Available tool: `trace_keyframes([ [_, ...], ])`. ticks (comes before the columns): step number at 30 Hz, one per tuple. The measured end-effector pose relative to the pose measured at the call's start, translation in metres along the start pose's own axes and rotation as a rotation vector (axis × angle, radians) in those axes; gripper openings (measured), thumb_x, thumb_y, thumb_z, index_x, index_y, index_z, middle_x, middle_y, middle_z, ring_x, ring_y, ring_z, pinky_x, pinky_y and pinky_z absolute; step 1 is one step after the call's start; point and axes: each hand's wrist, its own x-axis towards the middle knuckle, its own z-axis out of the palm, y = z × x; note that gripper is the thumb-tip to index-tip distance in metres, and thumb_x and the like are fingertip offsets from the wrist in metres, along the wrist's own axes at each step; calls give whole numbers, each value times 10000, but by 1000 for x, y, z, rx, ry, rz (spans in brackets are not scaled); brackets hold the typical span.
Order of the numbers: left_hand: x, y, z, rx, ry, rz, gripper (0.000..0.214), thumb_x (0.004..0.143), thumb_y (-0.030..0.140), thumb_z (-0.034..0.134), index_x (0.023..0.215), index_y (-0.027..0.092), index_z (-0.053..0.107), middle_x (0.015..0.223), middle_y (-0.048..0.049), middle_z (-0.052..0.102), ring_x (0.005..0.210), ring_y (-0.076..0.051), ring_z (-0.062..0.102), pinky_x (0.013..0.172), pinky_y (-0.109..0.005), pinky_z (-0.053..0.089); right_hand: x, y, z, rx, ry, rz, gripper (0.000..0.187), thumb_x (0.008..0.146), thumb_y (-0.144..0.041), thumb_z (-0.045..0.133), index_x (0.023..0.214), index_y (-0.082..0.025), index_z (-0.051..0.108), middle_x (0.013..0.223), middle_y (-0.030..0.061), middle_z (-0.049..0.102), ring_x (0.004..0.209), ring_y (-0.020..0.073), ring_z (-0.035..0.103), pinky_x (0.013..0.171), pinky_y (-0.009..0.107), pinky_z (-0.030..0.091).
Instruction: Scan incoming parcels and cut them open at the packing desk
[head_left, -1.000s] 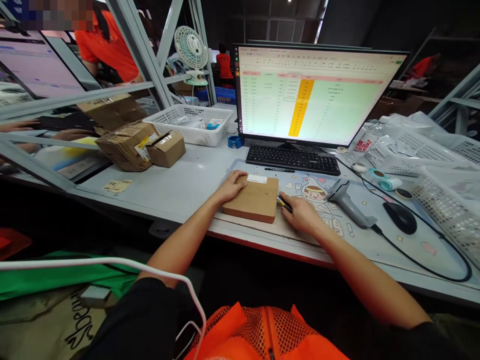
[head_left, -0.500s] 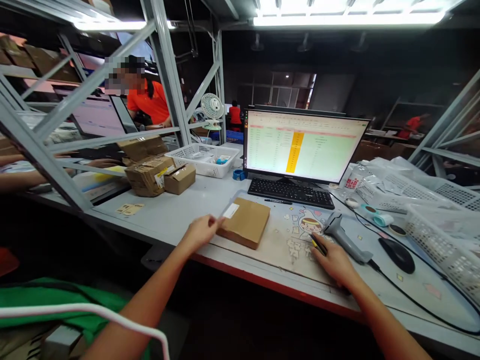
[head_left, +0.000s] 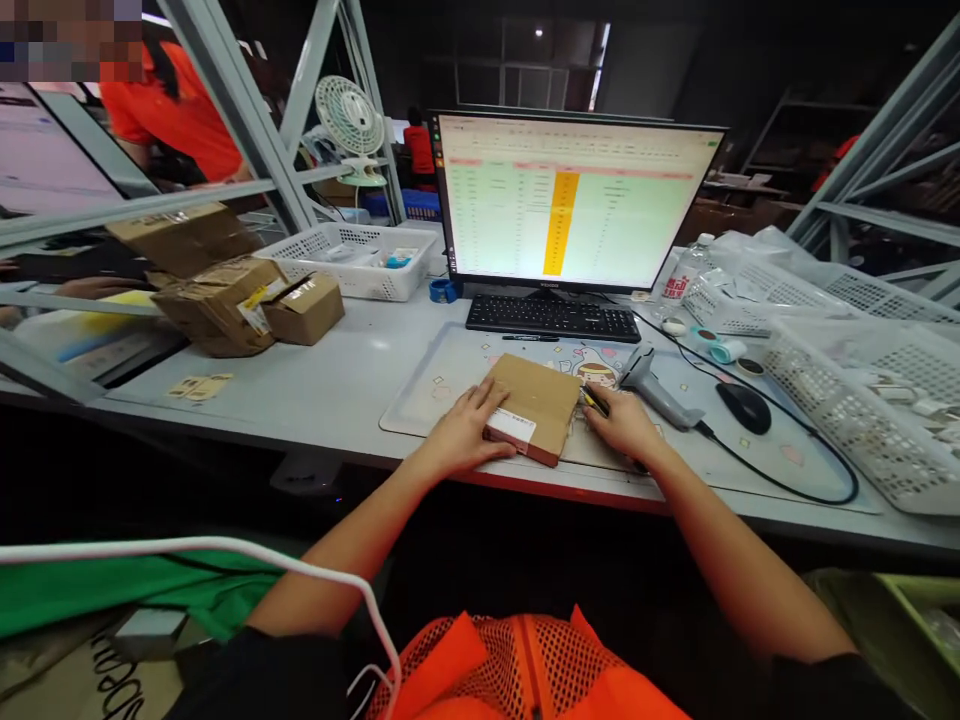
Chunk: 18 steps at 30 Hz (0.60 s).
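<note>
A flat brown cardboard box (head_left: 541, 392) lies on the desk mat, turned at an angle, with a white label (head_left: 511, 424) at its near left corner. My left hand (head_left: 472, 428) rests on the box's left side, fingers stretched over the top and thumb along the near edge. In my right hand (head_left: 626, 425) is a black and yellow box cutter (head_left: 596, 402), its tip at the right edge of the box. Whether the blade touches the cardboard I cannot tell. A grey barcode scanner (head_left: 660, 392) lies just right of that hand.
Behind the box stand a keyboard (head_left: 551, 318) and a monitor (head_left: 570, 200). A mouse (head_left: 742, 408) and white baskets (head_left: 862, 420) are on the right. Taped cartons (head_left: 225, 300), a white basket (head_left: 352, 260) and a metal frame (head_left: 225, 95) stand left. A white cable (head_left: 225, 545) crosses the lower left.
The box has been turned, bringing its label to the near side. My left hand has moved from its left corner onto its top. The box cutter is now at its right edge. The view has tilted down.
</note>
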Motion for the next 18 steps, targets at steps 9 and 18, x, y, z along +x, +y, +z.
trace_keyframes([
  [9, -11, 15, 22, 72, 125, -117, 1006, 851, 572, 846, 1688, 193, 436, 1774, -122, 149, 1565, -370, 377, 1279, -503, 389, -16, -12, 13, -69, -36, 102, 490, 1185, -161, 752, 1629, -139, 543, 1371, 137, 486, 1276, 285, 507, 1179, 499, 448],
  [18, -11, 17, 24, 82, 111, -157, 991, 857, 604, 822, 1687, 220, 438, 1781, -105, 101, 1563, -360, 371, 1252, -523, 428, -27, -23, 13, -90, -41, 91, 526, 1185, -167, 760, 1654, -147, 520, 1384, 140, 478, 1274, 283, 508, 1179, 494, 450],
])
